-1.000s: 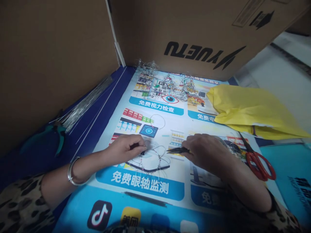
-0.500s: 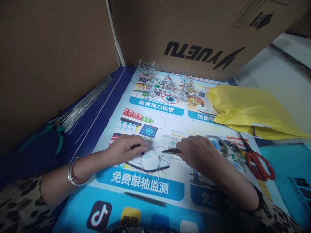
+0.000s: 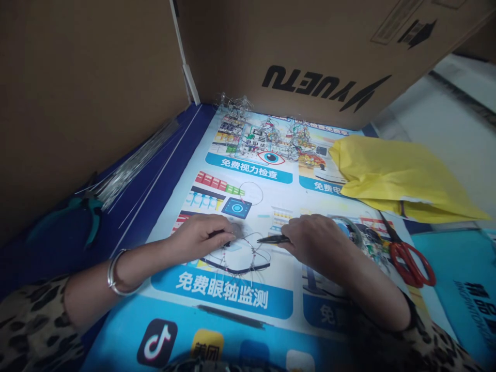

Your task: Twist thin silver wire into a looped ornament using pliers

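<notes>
My left hand (image 3: 205, 233) is pinched closed on a looped wire piece (image 3: 253, 253), whose thin twisted strands and small beads spread out to the right over the printed sheet (image 3: 232, 323). In my right hand (image 3: 315, 243) is a pair of needle-nose pliers (image 3: 274, 239); the dark jaws point left and lie by the upper right of the wire loops. From this view I cannot tell whether the jaw tips touch the wire. My right fingers hide the pliers' handles.
Red-handled scissors (image 3: 411, 261) and a yellow bag (image 3: 403, 173) lie at right. On the left are green-handled pliers (image 3: 93, 217) and a bundle of straight wires (image 3: 132, 168). Several wire pieces (image 3: 300, 137) stand before the cardboard box (image 3: 310, 46). A wire ring (image 3: 262, 194) lies mid-sheet.
Hardly anything differs. Both hands keep their places with the wire piece and pliers; the whole view has shifted very slightly.
</notes>
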`<state>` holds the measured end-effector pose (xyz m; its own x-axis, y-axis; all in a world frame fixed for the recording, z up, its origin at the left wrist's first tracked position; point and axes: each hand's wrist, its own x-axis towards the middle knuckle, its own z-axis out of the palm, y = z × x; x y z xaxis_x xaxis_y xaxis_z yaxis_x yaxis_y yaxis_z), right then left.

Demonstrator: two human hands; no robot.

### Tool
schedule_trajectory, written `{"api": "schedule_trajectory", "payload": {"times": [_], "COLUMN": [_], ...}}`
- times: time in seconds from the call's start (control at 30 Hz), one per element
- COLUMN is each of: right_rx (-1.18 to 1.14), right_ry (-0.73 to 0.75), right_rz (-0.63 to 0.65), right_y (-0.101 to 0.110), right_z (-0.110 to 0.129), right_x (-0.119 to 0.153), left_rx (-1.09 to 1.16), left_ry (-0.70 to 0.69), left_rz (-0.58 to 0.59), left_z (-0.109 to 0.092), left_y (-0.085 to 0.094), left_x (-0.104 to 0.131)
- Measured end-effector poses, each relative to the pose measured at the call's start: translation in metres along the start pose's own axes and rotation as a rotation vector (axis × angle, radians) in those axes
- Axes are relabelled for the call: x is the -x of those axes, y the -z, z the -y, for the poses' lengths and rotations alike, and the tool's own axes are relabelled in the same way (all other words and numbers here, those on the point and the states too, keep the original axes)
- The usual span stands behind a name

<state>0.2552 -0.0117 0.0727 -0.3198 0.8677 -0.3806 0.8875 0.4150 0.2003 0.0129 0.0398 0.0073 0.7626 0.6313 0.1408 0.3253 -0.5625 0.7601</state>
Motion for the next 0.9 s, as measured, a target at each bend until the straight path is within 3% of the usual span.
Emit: {"api": "schedule_trajectory", "payload": {"times": [0.53,0.9], "right_rx": [0.015,0.0], "right_ry": [-0.022,-0.028], "right_rz": [0.072,0.113], "right_y": [0.01,0.011], "right_z": [-0.004,-0.004], "right_x": [0.003,-0.002], "left_rx": [-0.104,-0.113], "left_ry": [-0.118,-0.115], "left_rz": [-0.039,-0.042], "left_z": [0.002,0.003], "left_y": [-0.005,-0.006], "left_x": [0.002,0.003]}}
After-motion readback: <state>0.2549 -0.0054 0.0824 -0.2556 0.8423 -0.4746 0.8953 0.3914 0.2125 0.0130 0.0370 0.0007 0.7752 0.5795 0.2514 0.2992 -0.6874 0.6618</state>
